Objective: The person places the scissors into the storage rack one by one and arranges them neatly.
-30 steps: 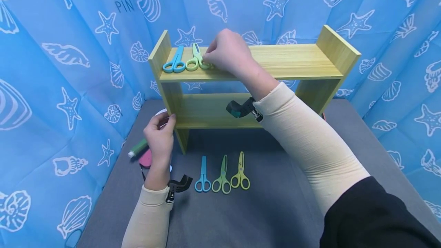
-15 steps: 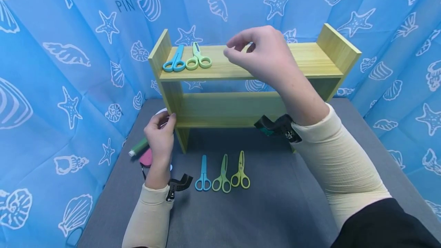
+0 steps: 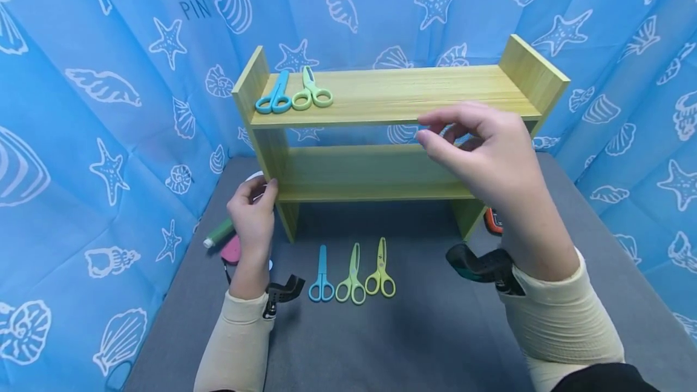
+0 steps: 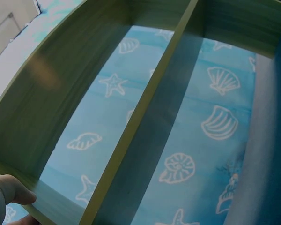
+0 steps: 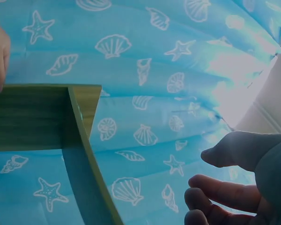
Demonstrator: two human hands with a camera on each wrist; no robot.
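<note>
The right hand (image 3: 490, 159), loosely curled and empty, is hovering above-right of three small plastic scissors (image 3: 352, 274) lying blades-away on the grey tabletop (image 3: 414, 331); the left hand (image 3: 253, 222) is gripping the wooden shelf (image 3: 403, 98) leg.

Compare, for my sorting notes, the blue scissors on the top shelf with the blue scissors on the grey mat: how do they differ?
The shelf blue scissors lie on the wooden rack, tilted, beside one green pair. The mat blue scissors lie on the grey mat, nearly straight, first in a row of three. Both are closed, handles toward the person, and untouched by either hand.
</note>
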